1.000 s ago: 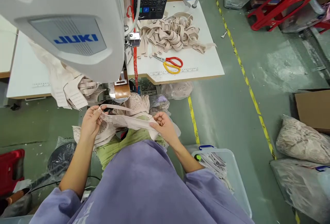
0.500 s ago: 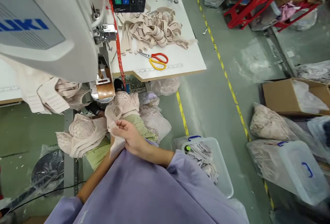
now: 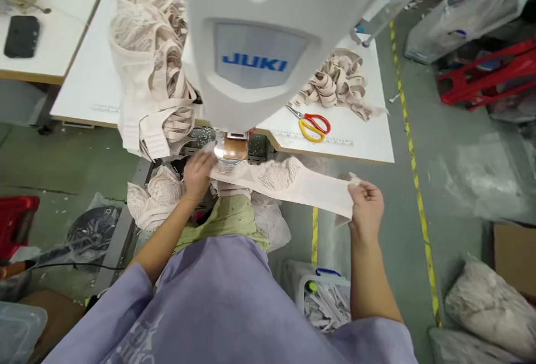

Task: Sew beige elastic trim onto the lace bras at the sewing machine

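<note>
A beige lace bra (image 3: 305, 182) is stretched out sideways below the sewing machine head (image 3: 259, 46). My right hand (image 3: 367, 207) is closed around the end of its band, out to the right. My left hand (image 3: 197, 175) pinches the bra's other end, close to the machine's metal and brown sewing bed (image 3: 233, 148); its fingertips are slightly blurred. Another beige lace bra (image 3: 161, 196) hangs to the left of my left hand, over the lap area. The machine head hides the needle area.
On the table, a heap of beige bras (image 3: 154, 73) lies left of the machine. Red-and-yellow-handled scissors (image 3: 312, 127) and loose beige strips (image 3: 335, 82) lie to its right. A clear bin of scraps (image 3: 326, 297) stands on the floor, near a red stool (image 3: 486, 76).
My hands have moved apart, the right one far to the right, and the bra is now pulled out between them. The view has swung left, showing more of the bra heap.
</note>
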